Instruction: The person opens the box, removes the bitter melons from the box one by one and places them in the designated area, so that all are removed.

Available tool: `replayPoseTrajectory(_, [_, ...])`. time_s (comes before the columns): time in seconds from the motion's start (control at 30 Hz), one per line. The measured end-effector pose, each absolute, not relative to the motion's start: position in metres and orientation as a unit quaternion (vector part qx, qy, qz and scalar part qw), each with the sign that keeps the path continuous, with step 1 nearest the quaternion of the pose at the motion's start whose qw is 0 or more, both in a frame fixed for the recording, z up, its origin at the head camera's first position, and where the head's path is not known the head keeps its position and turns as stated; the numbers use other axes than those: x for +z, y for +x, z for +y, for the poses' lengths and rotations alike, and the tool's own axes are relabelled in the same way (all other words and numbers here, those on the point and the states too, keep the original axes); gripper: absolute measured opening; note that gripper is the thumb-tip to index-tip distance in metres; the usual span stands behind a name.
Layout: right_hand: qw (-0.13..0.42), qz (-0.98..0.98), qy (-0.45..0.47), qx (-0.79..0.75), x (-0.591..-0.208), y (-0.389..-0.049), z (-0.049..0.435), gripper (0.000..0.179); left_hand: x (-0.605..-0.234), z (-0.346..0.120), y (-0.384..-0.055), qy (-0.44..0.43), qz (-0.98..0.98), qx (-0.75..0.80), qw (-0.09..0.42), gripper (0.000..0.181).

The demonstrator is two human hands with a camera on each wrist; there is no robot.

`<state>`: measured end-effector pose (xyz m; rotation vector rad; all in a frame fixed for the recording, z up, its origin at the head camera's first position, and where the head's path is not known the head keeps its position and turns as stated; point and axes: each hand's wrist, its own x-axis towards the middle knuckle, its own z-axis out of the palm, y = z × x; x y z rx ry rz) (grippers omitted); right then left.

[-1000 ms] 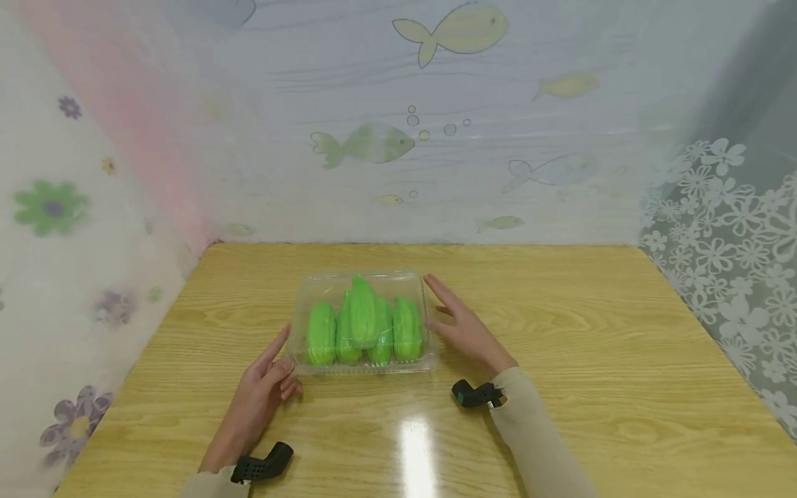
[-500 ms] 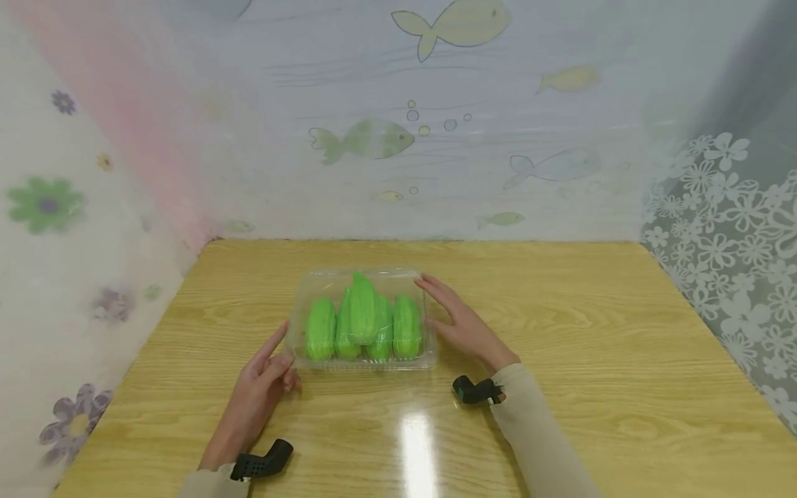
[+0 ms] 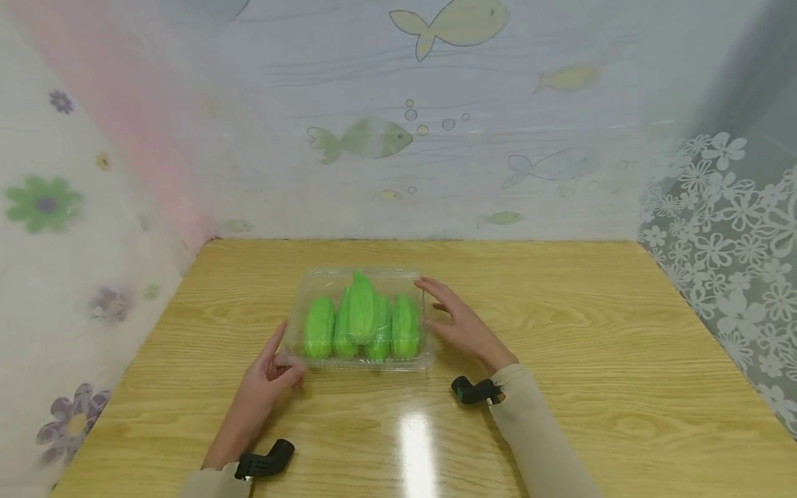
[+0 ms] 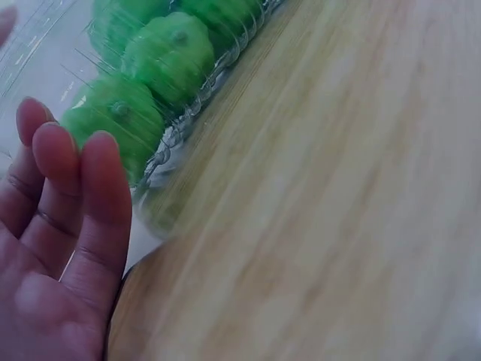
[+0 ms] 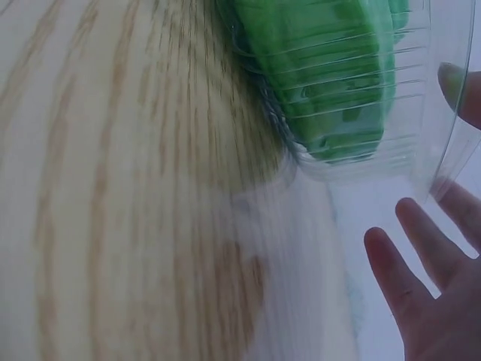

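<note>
A clear plastic box [image 3: 295, 297] stands on the wood-grain table [image 3: 591, 325]. Inside lie several bright green, ridged, oblong vegetables [image 3: 361, 318]; one rests on top of the others, and their exact kind is unclear. At the box's front left corner is my left hand [image 3: 258, 391], fingers along its side and thumb by the front edge. The left wrist view shows loosely bent fingers [image 4: 105, 203] beside the clear wall. On the right side, my right hand [image 3: 463, 328] touches the box's upper edge with a fingertip. Its other fingers [image 5: 398, 278] are spread apart from the wall.
A wall [image 3: 249, 173] with painted fish borders the table's far edge. On the left rises a flower-patterned wall [image 3: 124, 256], and on the right a panel with white flowers [image 3: 741, 277]. Black wrist devices [image 3: 268, 460] sit on both sleeves.
The left thumb has shifted right along the box's front corner. My right fingertips have moved slightly left, onto the box's upper edge. The box stays nearly where it was.
</note>
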<state>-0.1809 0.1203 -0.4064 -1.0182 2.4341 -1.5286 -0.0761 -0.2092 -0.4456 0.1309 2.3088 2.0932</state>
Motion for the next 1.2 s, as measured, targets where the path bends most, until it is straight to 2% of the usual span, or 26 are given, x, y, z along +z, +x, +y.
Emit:
replayPoseTrajectory(0.33, [0.026, 0.795, -0.357, -0.491, -0.426, -0.19, 0.123, 0.06, -0.448, -0.205, -0.075, 0.003, 0.783, 0.622, 0.003, 0.086])
replayPoseTrajectory(0.5, [0.024, 0.794, -0.359, -0.49, -0.438, -0.198, 0.125, 0.061, -0.447, -0.204, -0.074, 0.016, 0.775, 0.631, -0.005, 0.082])
replayPoseTrajectory(0.67, [0.031, 0.781, -0.362, -0.507, -0.429, -0.191, 0.122, 0.06, -0.446, -0.204, -0.072, 0.012, 0.757, 0.653, -0.005, 0.074])
replayPoseTrajectory(0.83, [0.033, 0.777, -0.357, -0.517, -0.411, -0.181, 0.12, 0.059, -0.444, -0.204, -0.071, 0.023, 0.766, 0.643, -0.008, 0.075])
replayPoseTrajectory(1.2, [0.046, 0.78, -0.34, -0.523, -0.407, -0.177, 0.118, 0.06, -0.441, -0.205, -0.07, 0.039, 0.758, 0.651, -0.002, 0.074])
